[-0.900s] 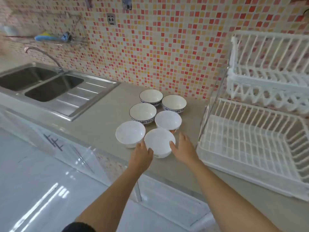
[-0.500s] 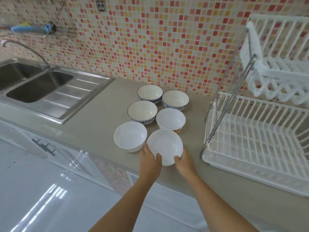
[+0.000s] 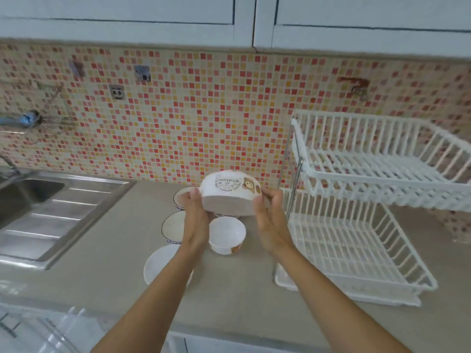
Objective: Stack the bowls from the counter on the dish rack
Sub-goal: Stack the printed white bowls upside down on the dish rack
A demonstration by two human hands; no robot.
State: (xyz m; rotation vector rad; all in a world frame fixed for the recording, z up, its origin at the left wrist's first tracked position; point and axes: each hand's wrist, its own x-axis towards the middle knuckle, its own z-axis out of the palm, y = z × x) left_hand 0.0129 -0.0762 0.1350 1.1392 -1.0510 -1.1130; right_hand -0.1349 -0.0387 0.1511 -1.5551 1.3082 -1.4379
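I hold a white bowl with a bear print in the air above the counter, tipped so its opening faces down toward me. My left hand grips its left side and my right hand its right side. Below it on the counter stand several more bowls: a small white one, a plain white one partly behind my left forearm, and two blue-rimmed ones behind my left hand. The white two-tier dish rack stands just to the right, both tiers bare.
A steel sink with drainboard lies at the left. Mosaic tile wall runs behind the counter, with white wall cabinets overhead. The counter's front edge is near my forearms.
Both hands closed on the nearest white bowl and lifted it off the counter, tipping it over. The camera has tilted upward, showing the cabinets.
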